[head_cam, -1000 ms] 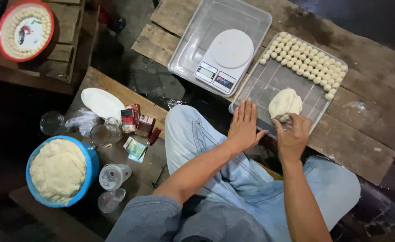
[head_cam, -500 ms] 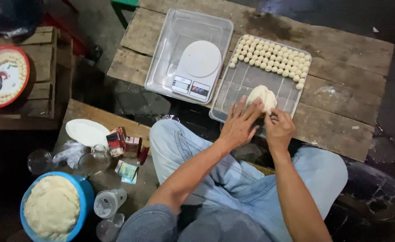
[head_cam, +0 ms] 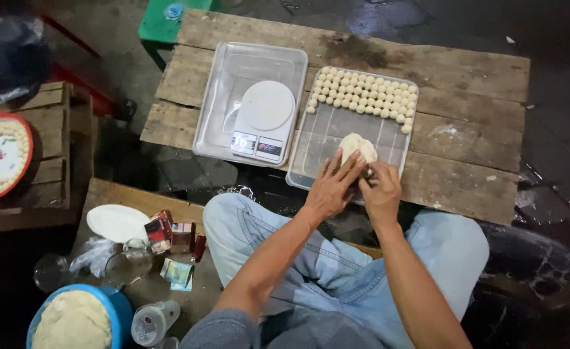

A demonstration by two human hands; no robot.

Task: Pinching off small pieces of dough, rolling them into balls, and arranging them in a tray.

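Working over a clear plastic tray on a low wooden plank table, the person has both hands on a pale lump of dough at the tray's near edge. The left hand lies against the lump's near left side with fingers spread and curled onto it, while the right hand is pinched narrowly at the lump's lower right, thumb and fingertips closed on a bit of dough, though how much is caught there is too small to tell. Along the tray's far edge sit several tight rows of small dough balls, touching one another and filling that strip from side to side; the middle of the tray, between those rows and the lump, is bare. Judging from this, a good share of portions is made, yet the lump in hand is far from used up, and a blue bowl heaped with dough at the lower left, well apart from the tray, suggests much remains. Just left of the tray, a second clear tray holds a white kitchen scale with nothing on its platform. Near the bowl lie a white plate, small cartons and clear plastic cups.
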